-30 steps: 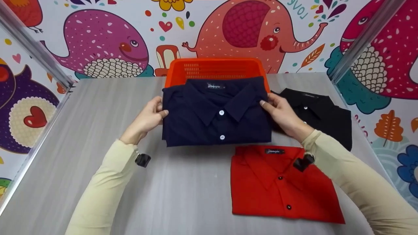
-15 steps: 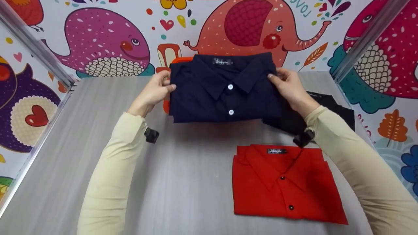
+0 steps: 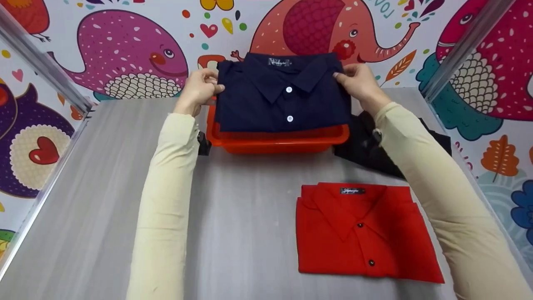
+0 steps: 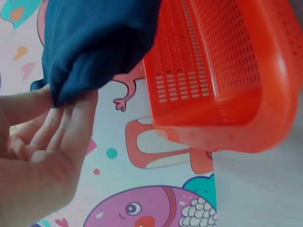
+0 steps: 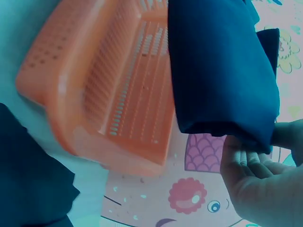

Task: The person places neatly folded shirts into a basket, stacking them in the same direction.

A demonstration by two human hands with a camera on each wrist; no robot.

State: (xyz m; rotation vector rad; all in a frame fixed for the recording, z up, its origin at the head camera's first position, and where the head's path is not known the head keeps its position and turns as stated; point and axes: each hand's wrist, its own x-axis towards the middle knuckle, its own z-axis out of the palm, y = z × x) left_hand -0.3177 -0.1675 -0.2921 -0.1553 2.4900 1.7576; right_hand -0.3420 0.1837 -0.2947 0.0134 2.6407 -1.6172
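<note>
A folded navy shirt (image 3: pixel 258 100) with white buttons is held up over the orange plastic basket (image 3: pixel 275 143) at the back of the table. My left hand (image 3: pixel 198 89) pinches its left edge between thumb and fingers. On the opposite edge my right hand (image 3: pixel 360 85) pinches the cloth the same way. In the left wrist view the navy cloth (image 4: pixel 94 42) bunches at the fingertips, with the perforated basket (image 4: pixel 270 94) beside it. The right wrist view shows the shirt (image 5: pixel 218 71) hanging next to the basket's open inside.
A folded red shirt (image 3: pixel 333 250) with dark buttons lies at the front right of the table. Behind my right forearm lies a black shirt (image 3: pixel 362 146), partly hidden. Walls with cartoon animals (image 3: pixel 133 54) and metal corner posts (image 3: pixel 452 50) enclose the table.
Both hands have raised the navy shirt and carried it away from me, toward the back wall. The basket's front rim now shows below it. The red shirt stays in place.
</note>
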